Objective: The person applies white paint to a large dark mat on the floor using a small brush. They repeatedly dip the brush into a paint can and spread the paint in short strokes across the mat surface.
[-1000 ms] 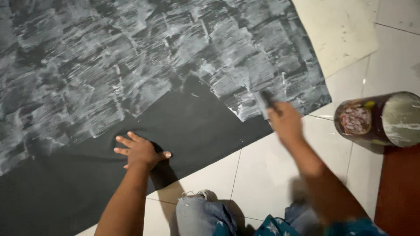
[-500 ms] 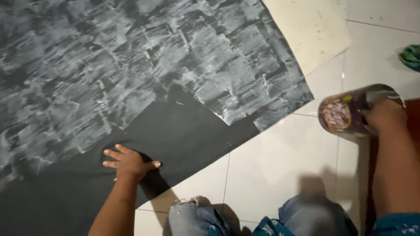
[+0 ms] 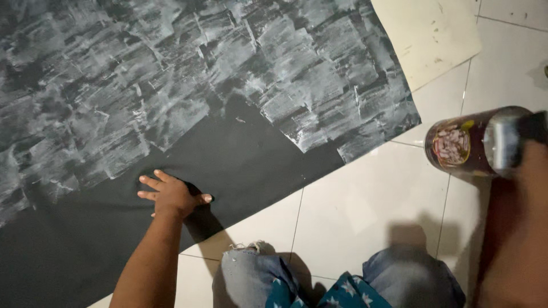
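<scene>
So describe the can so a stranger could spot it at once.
Start at the big black sheet on the white tiled floor. Off its right corner stands a dark round can. It is the only container, and the right arm reaches over it.

Floor (image 3: 365, 199): glossy white square tiles, thin dark grout lines, dim indoor light, soft shadows pooling near bottom edge. Cream sheet (image 3: 425, 34) lies flat on tiles far ahead, toward right-hand side, faint smudges on surface. Reddish-brown strip of floor along right edge, blurred. No walls or windows visible.
</scene>
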A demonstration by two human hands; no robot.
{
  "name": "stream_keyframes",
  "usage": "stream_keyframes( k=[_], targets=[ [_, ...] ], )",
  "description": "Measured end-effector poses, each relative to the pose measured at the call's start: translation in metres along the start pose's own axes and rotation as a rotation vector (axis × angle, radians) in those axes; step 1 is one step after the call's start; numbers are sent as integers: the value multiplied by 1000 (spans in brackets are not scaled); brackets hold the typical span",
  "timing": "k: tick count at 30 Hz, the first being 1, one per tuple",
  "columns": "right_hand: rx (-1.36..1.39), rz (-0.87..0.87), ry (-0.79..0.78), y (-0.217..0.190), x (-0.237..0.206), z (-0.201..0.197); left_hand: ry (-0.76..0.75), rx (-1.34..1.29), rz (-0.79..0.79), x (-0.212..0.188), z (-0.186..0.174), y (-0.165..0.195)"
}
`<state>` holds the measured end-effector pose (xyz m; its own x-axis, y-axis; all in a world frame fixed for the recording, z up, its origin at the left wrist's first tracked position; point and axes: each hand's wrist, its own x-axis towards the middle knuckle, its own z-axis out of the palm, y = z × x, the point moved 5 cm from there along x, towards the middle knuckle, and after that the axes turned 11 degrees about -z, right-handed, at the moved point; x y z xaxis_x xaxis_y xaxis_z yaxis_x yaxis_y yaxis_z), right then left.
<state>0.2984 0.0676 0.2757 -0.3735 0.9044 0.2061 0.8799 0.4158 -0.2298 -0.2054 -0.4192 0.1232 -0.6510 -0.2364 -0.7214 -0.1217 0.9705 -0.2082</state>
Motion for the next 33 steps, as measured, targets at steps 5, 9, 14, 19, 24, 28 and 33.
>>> stream_keyframes(
  k=[5, 9, 14, 19, 24, 28, 33],
  targets=[
    [650, 323, -201, -116, -74, 72, -6, -16, 31, 3, -8, -9],
    [350, -137, -123, -220, -101, 129, -9, -15, 25, 0, -16, -8],
    [422, -429, -385, -309, -177, 170, -11, 8, 19, -1, -25, -2],
    [378, -119, -437, -256, -148, 195, -23, 10, 6, -2, -23, -3],
    [119, -122, -63, -170, -73, 171, -19, 3, 29, -4, -20, -5],
    [320, -185, -292, -211, -124, 177, -19, 16, 26, -4, -20, -6],
    [445, -331, -402, -235, -160, 186, -37, 12, -19, 4, -19, -9]
  ],
)
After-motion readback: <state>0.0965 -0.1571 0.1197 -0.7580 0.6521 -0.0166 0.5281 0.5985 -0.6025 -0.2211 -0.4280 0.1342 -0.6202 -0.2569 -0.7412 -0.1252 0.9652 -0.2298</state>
